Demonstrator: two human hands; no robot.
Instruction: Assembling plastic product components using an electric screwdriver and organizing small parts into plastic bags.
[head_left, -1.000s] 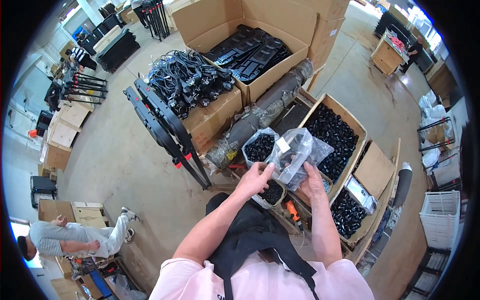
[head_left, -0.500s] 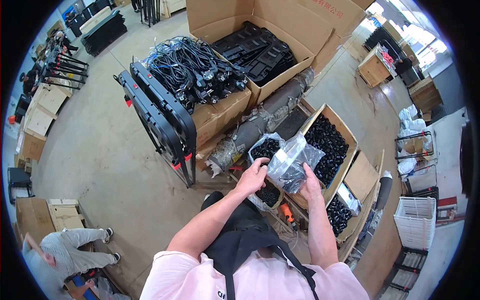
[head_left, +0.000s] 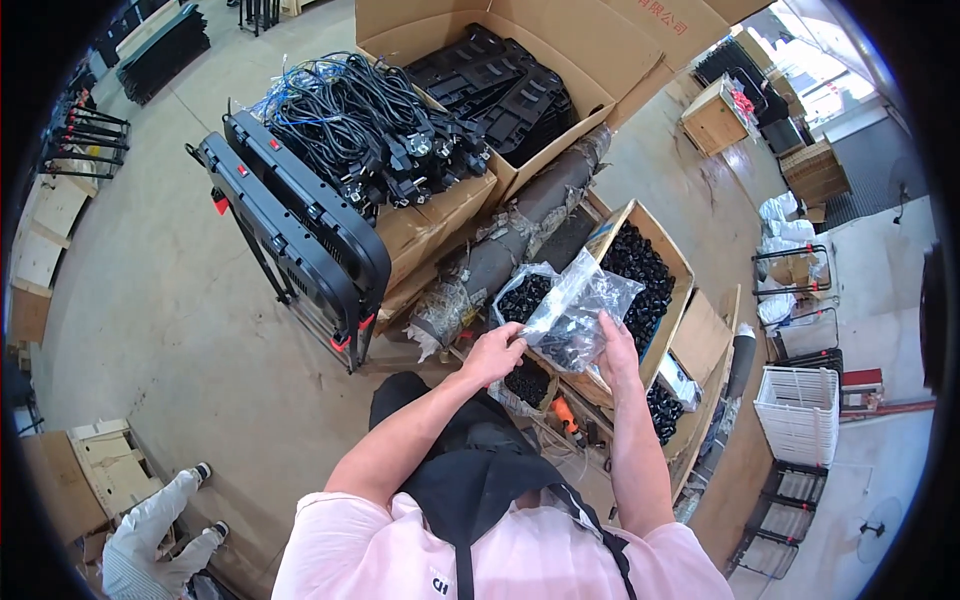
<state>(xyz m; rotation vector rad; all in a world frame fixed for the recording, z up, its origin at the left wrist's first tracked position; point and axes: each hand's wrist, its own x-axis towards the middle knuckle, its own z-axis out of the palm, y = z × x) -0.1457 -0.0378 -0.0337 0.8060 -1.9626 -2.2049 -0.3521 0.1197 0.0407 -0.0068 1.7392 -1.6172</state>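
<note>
A clear plastic bag (head_left: pixel 582 312) with small dark pieces inside is stretched between my two hands over the parts boxes. My left hand (head_left: pixel 497 353) pinches its left edge. Gripping the opposite side is my right hand (head_left: pixel 617 348), thumb on top. Behind the bag, a wooden box (head_left: pixel 683 300) holds many small black plastic parts (head_left: pixel 640 262). A lined container of black parts (head_left: pixel 523 298) sits left of the bag, partly covered by it. Below my left hand is a smaller container of tiny dark pieces (head_left: pixel 528 384).
Two folded black frames (head_left: pixel 290 235) stand at left beside a carton (head_left: pixel 425 235) topped with black power cables (head_left: pixel 365 125). A large carton (head_left: pixel 595 125) holds black panels. An orange-handled tool (head_left: pixel 566 415) lies near my right forearm. Another person (head_left: pixel 155 540) is at lower left.
The bag looks flatter and more spread out between my hands, its upper part now slanting. My head view has shifted, so the surroundings sit further left. Both hands keep hold of the bag.
</note>
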